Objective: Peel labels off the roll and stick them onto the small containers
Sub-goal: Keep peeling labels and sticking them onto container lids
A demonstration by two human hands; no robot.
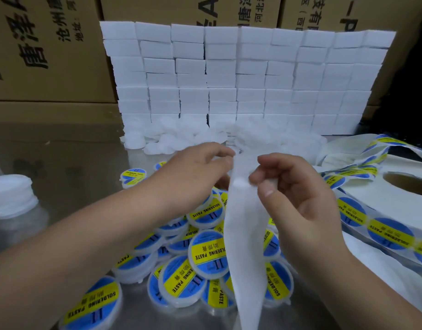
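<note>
A white backing strip (245,234) hangs down between my hands at the centre. My right hand (298,201) pinches its upper part between thumb and fingers. My left hand (193,172) has its fingertips closed at the strip's top edge; whether a label is under them is hidden. Below lies a heap of several small round containers (205,253) bearing blue and yellow "SOLDERING PASTE" labels. The label roll (400,201) lies at the right, with a band of unpeeled labels (372,225) running off it.
Unlabelled white containers (172,139) are piled behind my hands, in front of a wall of stacked white boxes (248,77). A stack of white lids (12,196) stands at the left. Cardboard cartons (45,48) close off the back. The tabletop (81,167) is shiny metal.
</note>
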